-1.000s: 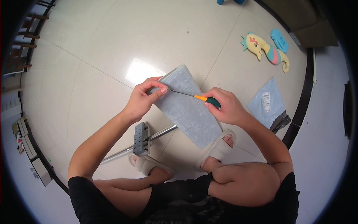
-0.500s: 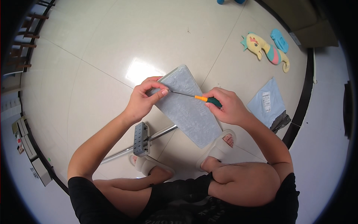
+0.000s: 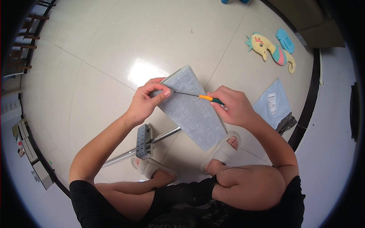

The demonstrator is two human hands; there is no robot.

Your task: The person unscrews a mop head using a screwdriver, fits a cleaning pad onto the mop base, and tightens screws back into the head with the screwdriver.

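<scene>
My right hand [image 3: 234,105] is closed round the dark green and orange handle of a screwdriver [image 3: 205,97], whose thin metal shaft points left. At the shaft's tip, my left hand [image 3: 149,98] pinches with thumb and forefinger; whatever small thing is between them is too little to make out. Beneath both hands lies a flat grey rectangular panel [image 3: 190,110] with a mottled surface and a pale edge, slanting from upper left to lower right. Part of its upper left edge is hidden by my left hand.
A grey perforated block [image 3: 144,141] on metal tubes [image 3: 165,134] stands by my slippered feet. To the right lie a pale blue mailing bag [image 3: 270,104], a yellow seahorse plush [image 3: 279,56] and a blue plastic toy [image 3: 285,41]. Cardboard boxes [image 3: 321,36] stand at the far right.
My right hand has shifted slightly on the screwdriver's handle, with the fingers bent differently. The handle end has risen a little; my left hand and the panel stay put.
</scene>
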